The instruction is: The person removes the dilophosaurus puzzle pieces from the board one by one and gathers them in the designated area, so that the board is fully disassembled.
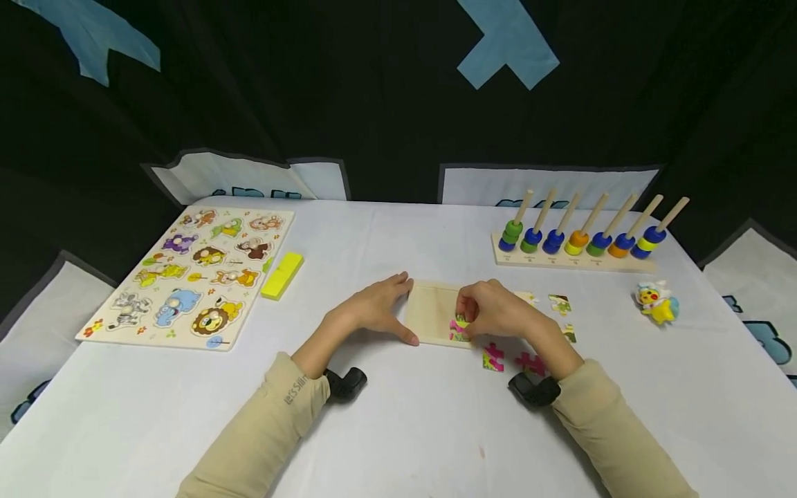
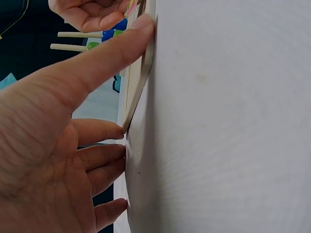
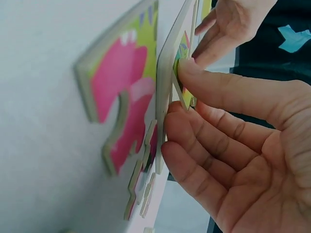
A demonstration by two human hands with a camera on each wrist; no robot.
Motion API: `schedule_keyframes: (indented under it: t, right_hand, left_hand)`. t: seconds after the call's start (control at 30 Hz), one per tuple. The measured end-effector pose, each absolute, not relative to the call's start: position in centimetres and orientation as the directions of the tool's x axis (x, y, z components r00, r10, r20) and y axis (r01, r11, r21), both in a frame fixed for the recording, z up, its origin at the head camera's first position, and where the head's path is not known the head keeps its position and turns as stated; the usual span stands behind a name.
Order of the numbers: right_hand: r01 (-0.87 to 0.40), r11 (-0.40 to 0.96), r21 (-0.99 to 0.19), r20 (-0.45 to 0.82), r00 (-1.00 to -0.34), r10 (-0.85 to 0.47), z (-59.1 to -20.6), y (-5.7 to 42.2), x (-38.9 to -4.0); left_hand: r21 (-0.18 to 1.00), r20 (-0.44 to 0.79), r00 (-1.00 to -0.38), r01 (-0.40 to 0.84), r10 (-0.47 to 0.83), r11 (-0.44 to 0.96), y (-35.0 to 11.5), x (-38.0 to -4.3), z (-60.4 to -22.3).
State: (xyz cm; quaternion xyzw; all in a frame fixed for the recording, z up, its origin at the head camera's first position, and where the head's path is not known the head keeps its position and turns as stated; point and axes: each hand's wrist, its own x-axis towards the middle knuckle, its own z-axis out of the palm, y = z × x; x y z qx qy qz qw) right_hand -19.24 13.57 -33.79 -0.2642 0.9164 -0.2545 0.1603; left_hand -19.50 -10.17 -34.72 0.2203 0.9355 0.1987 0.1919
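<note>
A shallow wooden puzzle tray [image 1: 431, 304] lies flat on the table between both hands. My left hand [image 1: 376, 306] is spread at its left side, thumb on the front edge and straight fingertips against the side. Between thumb and fingers, my right hand [image 1: 498, 311] pinches a puzzle piece [image 3: 181, 92] at the tray's front right part. Pink and green printing [image 1: 457, 332] shows beside those fingertips. A pink puzzle piece [image 1: 493, 358] and another pink piece [image 1: 530, 362] lie in front of the tray, near the right wrist. The right hand hides part of the tray.
More loose pieces [image 1: 560, 303] lie right of the tray. At the left are an animal peg board [image 1: 187, 277] and a yellow block [image 1: 283, 275]. A wooden stand [image 1: 573, 261] with upright pegs and coloured rings is at the back right, near a small duck-like toy [image 1: 657, 303].
</note>
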Motion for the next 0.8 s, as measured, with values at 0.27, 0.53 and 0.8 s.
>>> schedule_keyframes:
  t: [0.27,0.53,0.8]
  right_hand:
    - [-0.419,0.716,-0.558,-0.150,-0.798,-0.583,-33.96,13.38,-19.15]
    - [-0.438,0.694,-0.571,-0.120,-0.792,-0.599,-34.05,13.48,-19.16]
    - [-0.507,0.622,-0.596,-0.046,-0.752,-0.657,-33.91,13.54,-19.14]
  left_hand:
    - [0.432,-0.271,-0.829,0.349,0.489,0.831,-10.10,-19.53,-34.81]
    - [0.432,-0.272,-0.826,0.354,0.494,0.830,-9.99,-19.50,-34.70]
    - [0.425,-0.267,-0.825,0.363,0.498,0.829,-10.14,-19.64,-34.86]
